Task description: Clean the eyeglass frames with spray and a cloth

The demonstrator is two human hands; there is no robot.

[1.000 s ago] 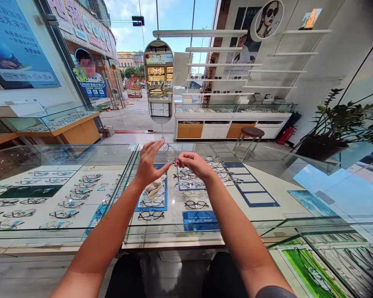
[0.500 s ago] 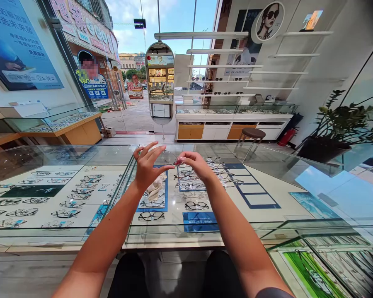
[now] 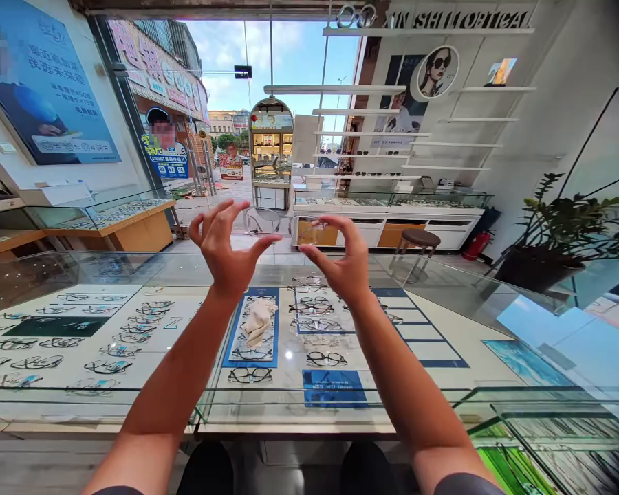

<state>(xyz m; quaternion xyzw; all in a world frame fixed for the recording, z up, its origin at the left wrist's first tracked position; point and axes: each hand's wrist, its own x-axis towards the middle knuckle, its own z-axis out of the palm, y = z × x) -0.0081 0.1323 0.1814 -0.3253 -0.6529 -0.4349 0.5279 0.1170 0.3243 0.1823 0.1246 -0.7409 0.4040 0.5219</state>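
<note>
A pair of thin-rimmed eyeglasses (image 3: 262, 221) is up in the air above the glass counter, lenses facing away from me. My left hand (image 3: 227, 247) is at its left side, fingertips at the outer edge of the rim and thumb stretched beneath the lens. At the right side, my right hand (image 3: 345, 258) has its fingers by the other lens, thumb lower down. The fine temples are hard to make out. Below lies a crumpled beige cloth (image 3: 259, 322) on a blue-edged tray (image 3: 232, 354) with glasses in it.
Rows of spectacles (image 3: 327, 359) lie in the glass display counter (image 3: 283, 405). A blue card (image 3: 334, 388) is near its front. Beyond stand an oval mirror (image 3: 272, 158), a round stool (image 3: 420, 238) and a potted plant (image 3: 539, 251). Another glass case (image 3: 551, 412) is at the lower right.
Both hands have risen with the eyeglasses, from low over the counter to higher in front of the mirror. The right hand's thumb and fingers have spread apart. My view has tilted up.
</note>
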